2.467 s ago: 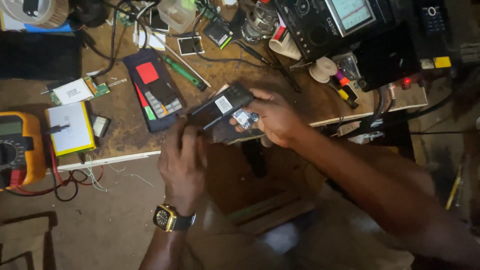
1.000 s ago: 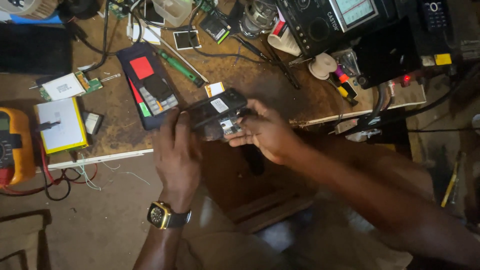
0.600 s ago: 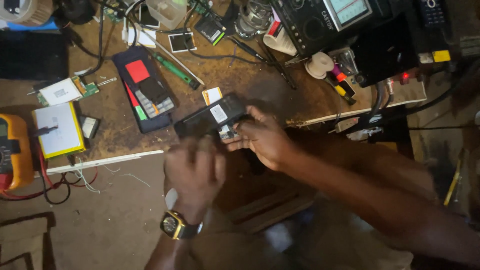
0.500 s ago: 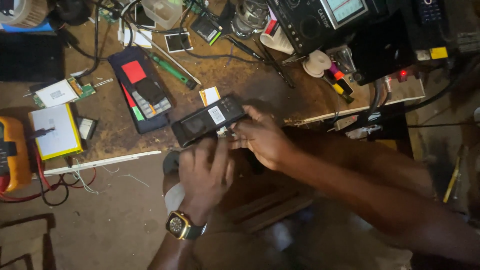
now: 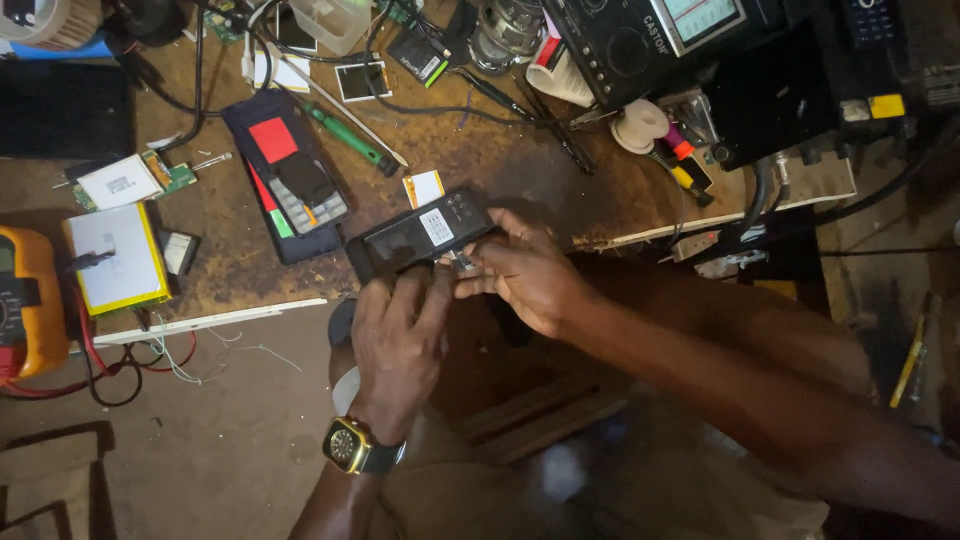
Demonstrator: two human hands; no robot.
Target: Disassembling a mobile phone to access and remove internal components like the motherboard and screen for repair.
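A worn wooden workbench (image 5: pixel 520 165) fills the upper part of the view, crowded with parts. At its top right stands a big black meter box (image 5: pixel 650 40) with a pale screen. On the far left edge sits a yellow multimeter (image 5: pixel 25 300), with red wires looping off it over the floor. Beside it lies a flat battery pack (image 5: pixel 115 255) with a yellow rim. In the middle of the bench lies an opened dark phone (image 5: pixel 290 185) showing a red patch and a grey keypad, and next to it a green screwdriver (image 5: pixel 345 135).

At the front edge of the bench both hands work on a black phone (image 5: pixel 420 232), which sits slanted, just off the edge and between the two hands. The left hand (image 5: pixel 395 345), with a gold wristwatch (image 5: pixel 350 448) on its wrist, reaches up from below; its fingers are curled against the lower edge of the phone, gripping it. The right hand (image 5: pixel 525 275) comes in from the right, its fingertips pinched at the phone's right end, where small metal bits show. A small white and yellow card (image 5: pixel 423 187) lies just above the phone, touching its top edge.
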